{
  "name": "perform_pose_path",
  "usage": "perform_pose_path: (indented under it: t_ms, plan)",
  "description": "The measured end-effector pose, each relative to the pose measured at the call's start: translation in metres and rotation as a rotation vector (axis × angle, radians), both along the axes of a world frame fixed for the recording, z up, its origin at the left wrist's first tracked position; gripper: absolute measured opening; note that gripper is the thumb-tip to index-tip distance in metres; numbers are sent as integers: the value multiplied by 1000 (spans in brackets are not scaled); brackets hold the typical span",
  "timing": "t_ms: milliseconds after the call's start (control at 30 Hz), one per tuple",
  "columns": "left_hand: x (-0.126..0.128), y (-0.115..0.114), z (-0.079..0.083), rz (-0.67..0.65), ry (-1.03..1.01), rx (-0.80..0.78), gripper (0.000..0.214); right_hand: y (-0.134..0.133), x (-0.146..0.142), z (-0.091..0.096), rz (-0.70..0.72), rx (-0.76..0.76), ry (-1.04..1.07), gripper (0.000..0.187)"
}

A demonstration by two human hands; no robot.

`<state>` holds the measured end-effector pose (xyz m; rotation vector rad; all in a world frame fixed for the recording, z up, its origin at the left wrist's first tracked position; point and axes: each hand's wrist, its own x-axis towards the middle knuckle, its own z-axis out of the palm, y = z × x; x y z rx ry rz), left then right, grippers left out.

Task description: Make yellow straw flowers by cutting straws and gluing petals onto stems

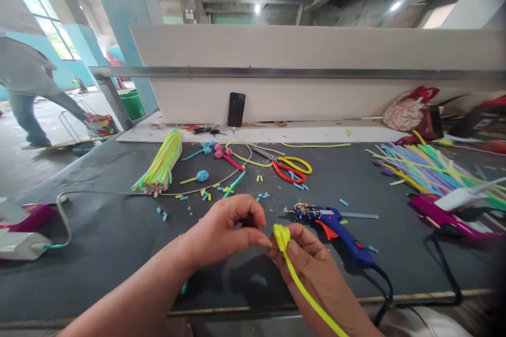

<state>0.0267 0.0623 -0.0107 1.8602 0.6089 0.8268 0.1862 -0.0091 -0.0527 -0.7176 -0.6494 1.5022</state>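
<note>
My right hand [312, 268] pinches a bright yellow pipe cleaner [304, 287], whose upper end is folded into a small bunched head. Its long tail runs down across my palm side toward the bottom edge. Close by on the left, my left hand [233, 231] has curled fingers, its thumb tip against my right fingertips; whatever it pinches is hidden. Beyond my right hand lies a blue glue gun [348, 242] with an orange trigger and a glue stick in its back. Scissors [290, 168] with red and yellow handles rest farther back.
A bundle of yellow-green pipe cleaners [160, 163] lies left, a multicoloured pile [422, 166] right. Cut bits surround a blue pompom-topped stem [202, 176] and a pink one [229, 157]. A phone [236, 109] leans on the back board. A cable [114, 192] crosses left; a person [29, 79] stands beyond.
</note>
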Motion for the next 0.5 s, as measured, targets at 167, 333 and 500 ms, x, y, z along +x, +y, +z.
perform_pose_path:
  t_ms: [167, 333, 500]
  plan:
    - [1, 0, -1, -72, 0, -56, 17, -1, 0, -1, -23, -15, -139, 17]
    - [1, 1, 1, -63, 125, 133, 17, -8, 3, -7, -140, 98, -519, 12]
    - [1, 4, 3, -96, 146, 202, 13, -11, 3, -11, -247, 244, -768, 8]
